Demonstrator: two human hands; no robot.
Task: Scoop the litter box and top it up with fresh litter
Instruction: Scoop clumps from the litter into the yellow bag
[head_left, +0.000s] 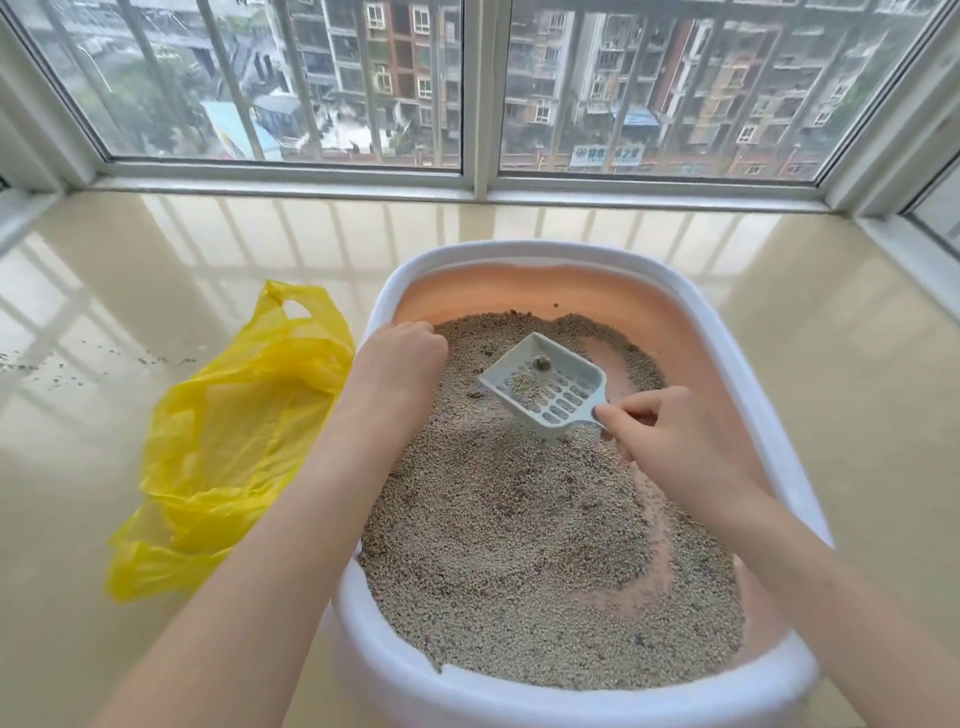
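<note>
A white-rimmed litter box (717, 317) with a pink inside holds grey-beige litter (519, 545). My right hand (670, 431) grips the handle of a pale slotted scoop (545, 387), held just above the litter near the far end. A small dark clump (542, 362) and a little loose litter lie in the scoop. My left hand (402, 351) is curled over the box's left rim, fingertips hidden inside the wall. Bare pink floor (652, 530) of the box shows in a curved streak on the right.
An open yellow plastic bag (234, 447) lies on the glossy beige floor, left of the box. Scattered litter grains (78, 366) dot the floor at far left. A barred window (478, 88) and its sill stand just beyond the box.
</note>
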